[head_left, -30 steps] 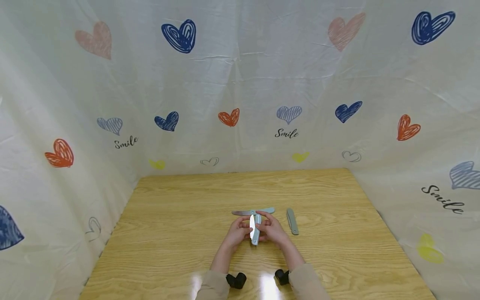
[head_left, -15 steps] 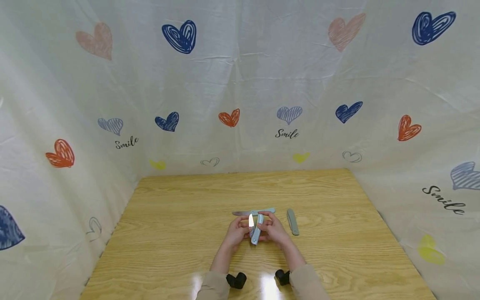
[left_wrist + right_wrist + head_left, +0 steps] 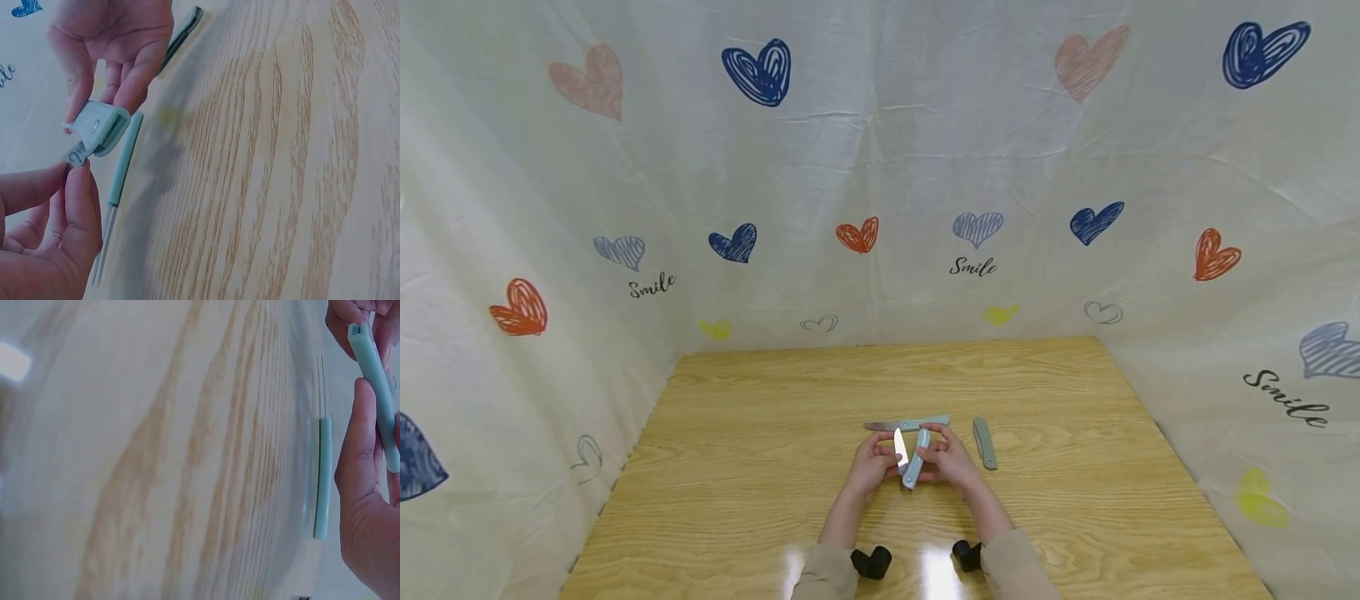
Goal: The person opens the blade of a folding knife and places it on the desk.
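Observation:
Between both hands, above the wooden table, is a folding knife with a pale blue-green handle [image 3: 916,461] and a shiny blade [image 3: 901,450] swung part way out of it. My left hand [image 3: 870,465] pinches the blade between thumb and fingers. The handle is gripped by my right hand [image 3: 951,457]; in the right wrist view its slotted end [image 3: 359,331] points toward the left hand. Just beyond the hands lies a second, unfolded knife [image 3: 925,423] with a blue-green handle, its blade to the left. A folded grey-green knife [image 3: 985,443] lies right of the right hand.
The wooden table [image 3: 737,467] runs back to a white curtain [image 3: 880,167] printed with hearts and the word Smile, which also hangs along both sides. A black wrist camera [image 3: 872,563] sits at the left cuff, another [image 3: 966,556] at the right.
The angle between blade and handle has widened: the left hand has drawn the blade leftward while the handle has tipped right. Both knives on the table have stayed put.

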A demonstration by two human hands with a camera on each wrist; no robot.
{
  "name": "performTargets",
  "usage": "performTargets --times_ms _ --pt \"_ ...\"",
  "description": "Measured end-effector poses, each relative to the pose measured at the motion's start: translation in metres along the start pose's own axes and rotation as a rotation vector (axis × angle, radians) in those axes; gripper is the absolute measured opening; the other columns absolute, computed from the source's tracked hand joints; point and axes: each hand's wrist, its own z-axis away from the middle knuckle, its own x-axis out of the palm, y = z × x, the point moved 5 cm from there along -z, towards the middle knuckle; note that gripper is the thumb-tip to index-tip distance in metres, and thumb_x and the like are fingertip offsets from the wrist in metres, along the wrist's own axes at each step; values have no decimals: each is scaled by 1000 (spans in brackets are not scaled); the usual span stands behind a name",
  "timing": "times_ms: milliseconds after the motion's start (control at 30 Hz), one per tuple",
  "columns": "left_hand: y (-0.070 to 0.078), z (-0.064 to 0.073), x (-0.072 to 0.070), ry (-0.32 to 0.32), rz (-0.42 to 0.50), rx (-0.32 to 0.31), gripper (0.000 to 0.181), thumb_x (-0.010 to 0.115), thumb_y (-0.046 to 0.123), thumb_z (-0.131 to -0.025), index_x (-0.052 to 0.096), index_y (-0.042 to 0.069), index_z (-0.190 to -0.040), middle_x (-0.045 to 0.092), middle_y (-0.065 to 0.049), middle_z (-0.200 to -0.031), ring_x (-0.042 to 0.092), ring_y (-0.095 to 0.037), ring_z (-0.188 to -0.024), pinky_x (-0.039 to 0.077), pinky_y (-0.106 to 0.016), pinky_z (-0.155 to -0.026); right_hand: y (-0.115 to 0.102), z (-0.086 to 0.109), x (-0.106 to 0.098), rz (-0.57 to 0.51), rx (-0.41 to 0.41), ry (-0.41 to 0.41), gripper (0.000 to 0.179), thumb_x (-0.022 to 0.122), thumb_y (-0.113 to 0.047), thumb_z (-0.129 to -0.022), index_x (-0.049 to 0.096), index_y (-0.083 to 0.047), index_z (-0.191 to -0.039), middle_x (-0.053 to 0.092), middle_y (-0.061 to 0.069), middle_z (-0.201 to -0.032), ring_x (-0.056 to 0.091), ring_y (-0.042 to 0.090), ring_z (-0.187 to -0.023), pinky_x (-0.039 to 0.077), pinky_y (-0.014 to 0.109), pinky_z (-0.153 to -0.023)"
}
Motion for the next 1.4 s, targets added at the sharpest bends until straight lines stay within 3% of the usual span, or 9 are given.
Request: performTargets --times_ms 567,867,1067,1300,1400 --pt "-1 2 -4 43 -4 -4 46 58 -15 -85 43 -14 -129 50 -6 -83 57 -15 -71 61 -31 -68 3 1 -5 -12 3 44 48 59 -2 -94 39 -3 -138 54 3 -80 60 16 -71 61 39 -65" --pt "3 3 -3 61 34 42 47 57 -15 -87 41 -11 -131 52 -7 -83 58 -12 -69 60 -29 -65 0 6 -6 -40 -18 69 48 58 0 -95 36 -2 -138 53 3 -81 60 16 -73 61 41 -65" --pt "3 4 -4 82 46 34 48 58 -15 -87 41 -9 -131 51 -6 -84 58 -12 -70 61 -30 -66 1 4 -7 -74 -18 101 48 58 2 -94 36 0 -138 51 4 -82 59 16 -75 61 43 -67" --pt "1 5 -5 121 39 18 49 59 -12 -88 43 -5 -133 51 -7 -87 58 -14 -73 61 -30 -67 1 9 -9 -130 -123 51 44 65 -6 -92 42 -5 -130 54 5 -85 61 15 -77 62 39 -65" --pt "1 5 -6 138 49 13 49 59 -11 -88 44 -3 -133 51 -7 -88 57 -15 -75 61 -31 -67 2 9 -10 -126 -105 71 45 65 -7 -93 41 -6 -131 55 6 -87 62 16 -78 62 37 -66"
